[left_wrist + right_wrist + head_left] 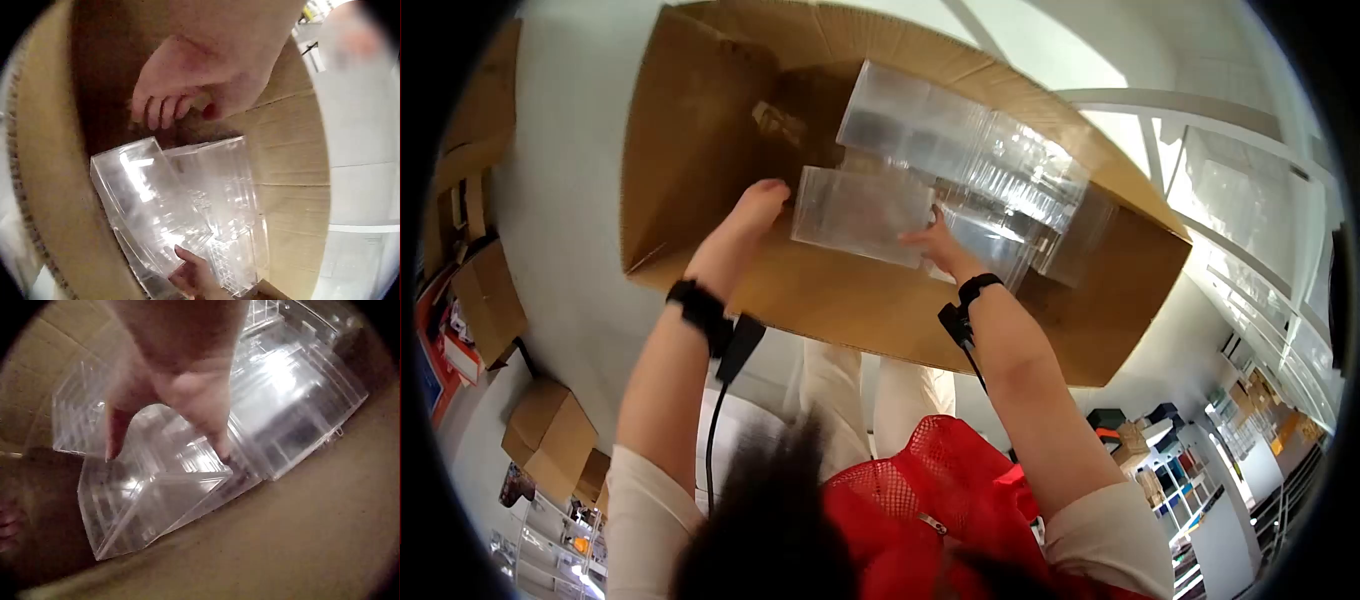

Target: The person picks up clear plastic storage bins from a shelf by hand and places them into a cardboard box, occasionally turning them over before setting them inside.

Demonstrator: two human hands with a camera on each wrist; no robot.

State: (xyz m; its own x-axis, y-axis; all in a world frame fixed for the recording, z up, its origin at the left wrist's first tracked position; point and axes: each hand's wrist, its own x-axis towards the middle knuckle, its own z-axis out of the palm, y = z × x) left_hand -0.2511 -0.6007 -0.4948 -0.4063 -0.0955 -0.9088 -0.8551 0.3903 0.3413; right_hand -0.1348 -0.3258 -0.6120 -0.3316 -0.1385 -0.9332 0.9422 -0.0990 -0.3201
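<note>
In the head view, a clear plastic box point(855, 215) lies tilted inside the cardboard box, near other clear containers point(920, 120). My right hand point(940, 245) is at its right end; in the right wrist view that hand point(175, 394) spans the clear box point(156, 494), thumb and fingers on opposite sides, gripping it. My left hand point(758, 207) hovers off the box's left end, touching none of the plastic. The left wrist view shows this hand point(197, 75) above the clear box point(147, 194), fingers loosely curled around nothing.
The large cardboard box point(830, 290) surrounds both hands, its near wall between them and the person's legs. A crumpled piece point(778, 122) lies at its far left inside. More cartons point(550, 435) stand at the left, and a white frame point(1180, 110) is beyond the right side.
</note>
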